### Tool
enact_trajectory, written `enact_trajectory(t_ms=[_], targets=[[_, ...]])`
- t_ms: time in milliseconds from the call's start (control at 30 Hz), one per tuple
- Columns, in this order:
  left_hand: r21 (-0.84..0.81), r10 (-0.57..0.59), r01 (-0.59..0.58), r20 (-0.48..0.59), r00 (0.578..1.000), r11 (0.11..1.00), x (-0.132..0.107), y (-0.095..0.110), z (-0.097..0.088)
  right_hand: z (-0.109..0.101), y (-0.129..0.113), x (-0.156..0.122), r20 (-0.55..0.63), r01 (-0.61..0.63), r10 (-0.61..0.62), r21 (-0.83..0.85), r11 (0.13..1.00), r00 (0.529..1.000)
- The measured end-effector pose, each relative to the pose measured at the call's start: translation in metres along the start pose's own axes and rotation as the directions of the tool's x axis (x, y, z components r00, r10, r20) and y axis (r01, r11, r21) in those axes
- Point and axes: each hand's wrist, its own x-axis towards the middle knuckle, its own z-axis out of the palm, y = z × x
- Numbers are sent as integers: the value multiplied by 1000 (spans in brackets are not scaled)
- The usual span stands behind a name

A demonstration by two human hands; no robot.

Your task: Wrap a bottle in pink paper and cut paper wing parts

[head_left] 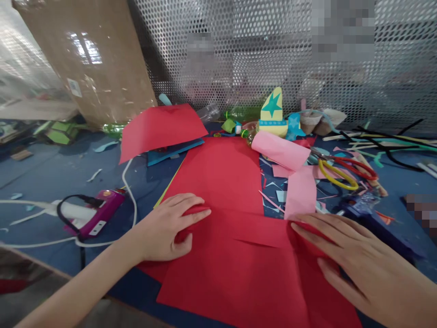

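Note:
Red paper (232, 278) lies in front of me, with a narrow strip folded over across its far edge and a short slit line along the fold. My left hand (170, 225) rests on the fold's left end, fingers stretched out and the thumb bent in. At the other end my right hand (355, 255) lies flat on the red paper, fingers long and thumb apart. Another red sheet (221, 173) extends underneath, toward the back. A pink paper strip (300, 191) touches the area by my right fingertips.
Red-and-yellow-handled scissors (344, 171), a pink paper roll (282, 148) and a dark blue tool (378, 223) lie to the right. Leftward sit a purple power strip (102, 212) with cables and a raised red sheet (164, 130). A yellow paper boat shape (273, 114) stands behind.

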Motion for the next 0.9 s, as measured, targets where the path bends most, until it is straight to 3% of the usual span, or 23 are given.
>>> enact_trajectory(t_ms=[133,267,367,467,567,667,767,900], targets=[[-107,-37,28,-82,996,994,0,-3,-2,0,1,6,-71,-52,55,36,998,996],[-172,-123,99,-136,983,980,3,-8,1,2,4,16,-154,47,-44,15,999,987],[-218,-208,193,-48,977,957,8,-8,0,7,5,17,-159,59,-47,71,996,986],[-238,-303,312,74,950,920,14,-5,-4,15,4,12,-99,-142,170,244,959,980],[-276,-347,388,186,919,879,21,-3,-11,20,2,10,2,-340,367,384,859,930],[-307,-308,385,272,912,870,32,-5,-24,12,4,13,129,-433,430,498,751,894],[-328,-280,348,238,930,878,48,-11,-39,-3,7,17,314,-505,401,627,593,860],[-298,-346,349,66,936,888,81,-16,-53,-16,-2,18,506,-547,212,794,265,836]])
